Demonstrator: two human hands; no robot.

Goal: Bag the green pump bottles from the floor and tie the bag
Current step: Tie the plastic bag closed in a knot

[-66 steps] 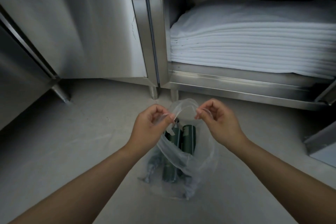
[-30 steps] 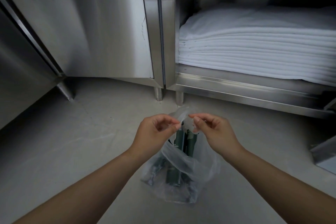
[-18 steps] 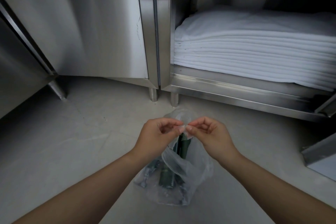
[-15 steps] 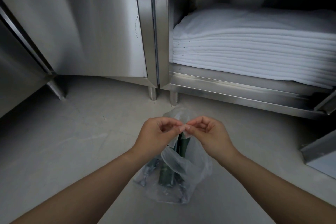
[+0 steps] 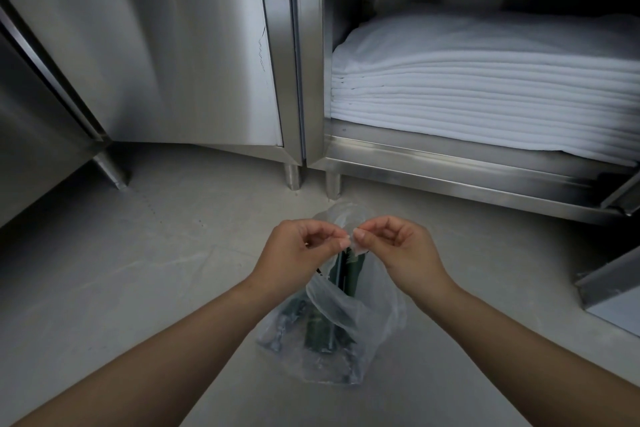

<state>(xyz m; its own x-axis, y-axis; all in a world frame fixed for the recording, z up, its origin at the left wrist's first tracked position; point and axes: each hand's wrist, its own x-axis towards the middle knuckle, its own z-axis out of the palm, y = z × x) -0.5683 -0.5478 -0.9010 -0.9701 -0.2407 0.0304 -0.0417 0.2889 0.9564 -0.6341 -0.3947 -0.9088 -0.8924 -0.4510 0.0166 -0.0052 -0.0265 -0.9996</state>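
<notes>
Head view: left hand point(image 5: 298, 253) and right hand point(image 5: 401, 250) each pinch the clear bag point(image 5: 360, 315) top, fingertips nearly touching. Green pump bottles point(image 5: 346, 274) stand inside, seemingly upright.

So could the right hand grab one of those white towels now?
Probably not yet: the right hand is pinching the bag, as is the left hand. The way to the towels looks open, though.

grey floor point(image 5: 138, 270), plastic bag point(image 5: 375, 317) on it, cabinet legs point(image 5: 291, 177)
</notes>
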